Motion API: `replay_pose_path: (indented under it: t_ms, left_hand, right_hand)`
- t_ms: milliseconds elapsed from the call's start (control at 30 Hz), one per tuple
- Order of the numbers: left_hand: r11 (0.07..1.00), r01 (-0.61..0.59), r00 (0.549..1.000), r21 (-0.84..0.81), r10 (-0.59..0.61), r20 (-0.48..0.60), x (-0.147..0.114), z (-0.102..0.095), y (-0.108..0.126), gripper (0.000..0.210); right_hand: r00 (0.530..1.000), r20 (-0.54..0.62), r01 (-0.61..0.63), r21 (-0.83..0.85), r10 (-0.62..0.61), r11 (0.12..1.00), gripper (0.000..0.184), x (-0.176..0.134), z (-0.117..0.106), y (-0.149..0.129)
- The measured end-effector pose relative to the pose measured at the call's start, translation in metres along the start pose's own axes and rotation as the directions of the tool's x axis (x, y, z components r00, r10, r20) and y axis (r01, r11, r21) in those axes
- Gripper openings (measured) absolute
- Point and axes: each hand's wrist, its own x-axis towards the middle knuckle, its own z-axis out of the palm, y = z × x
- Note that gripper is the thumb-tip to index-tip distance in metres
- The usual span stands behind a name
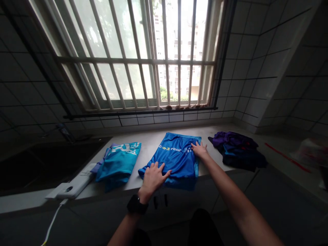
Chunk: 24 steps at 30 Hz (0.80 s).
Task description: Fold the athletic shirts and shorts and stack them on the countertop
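A blue shirt [176, 160] with white and yellow print lies folded on the countertop, its near edge hanging over the front. My left hand [154, 176] rests spread on its near left part, fingers stretched out. On the shirt's right edge lies my right hand [200, 149], its fingers apart and touching the cloth. To the left sits a folded teal garment [120, 162] with white lettering, over a purple one [104, 160]. A pile of dark and purple clothes [237, 150] is to the right of my right hand.
A white power strip [77, 181] with a cable stands by the dark sink [51, 160] at the left. Behind the countertop [151, 136] is a barred window [153, 61]. A red strip [287, 157] and a clear plastic bag [311, 152] lie at the far right.
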Motion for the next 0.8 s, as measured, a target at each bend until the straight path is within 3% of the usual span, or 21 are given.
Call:
replay_pose_path:
  t_ms: [100,200,300,367,433,500,667,800]
  left_hand:
    - [0.996,-0.069,0.997,-0.064,0.067,-0.031,-0.015,-0.001,0.012,0.058]
    - [0.965,-0.243,0.968,-0.102,0.234,-0.09,-0.031,0.006,-0.007,0.064]
    - [0.91,-0.403,0.914,-0.095,0.395,-0.095,-0.04,0.021,-0.041,0.08]
    - [0.901,-0.424,0.905,-0.096,0.416,-0.093,-0.039,0.028,-0.056,0.079]
    - [0.888,-0.439,0.898,-0.136,0.43,-0.091,-0.033,0.029,-0.062,0.07]
    - [0.861,-0.461,0.887,-0.217,0.454,-0.085,-0.029,0.023,-0.061,0.056]
    - [0.81,-0.389,0.918,-0.438,0.383,-0.105,-0.04,-0.002,-0.058,0.043]
    - [0.772,-0.279,0.96,-0.571,0.245,-0.138,-0.051,-0.033,-0.06,0.028]
  right_hand:
    - [0.997,-0.057,0.056,0.013,-0.055,0.998,0.039,-0.018,-0.001,-0.012]
    - [0.981,-0.13,0.151,0.04,-0.144,0.988,0.045,-0.063,0.021,-0.016]
    - [0.9,-0.294,0.371,0.132,-0.321,0.919,0.042,-0.119,0.063,-0.007]
    - [0.849,-0.344,0.454,0.086,-0.401,0.887,0.061,-0.142,0.091,-0.001]
    - [0.818,-0.399,0.463,0.027,-0.415,0.886,0.068,-0.149,0.111,0.002]
    - [0.795,-0.452,0.454,0.0,-0.405,0.891,0.055,-0.144,0.119,0.003]
    - [0.754,-0.534,0.523,0.135,-0.383,0.842,0.038,-0.14,0.096,0.01]
    - [0.833,-0.44,0.518,0.403,-0.336,0.755,0.035,-0.151,0.051,0.017]
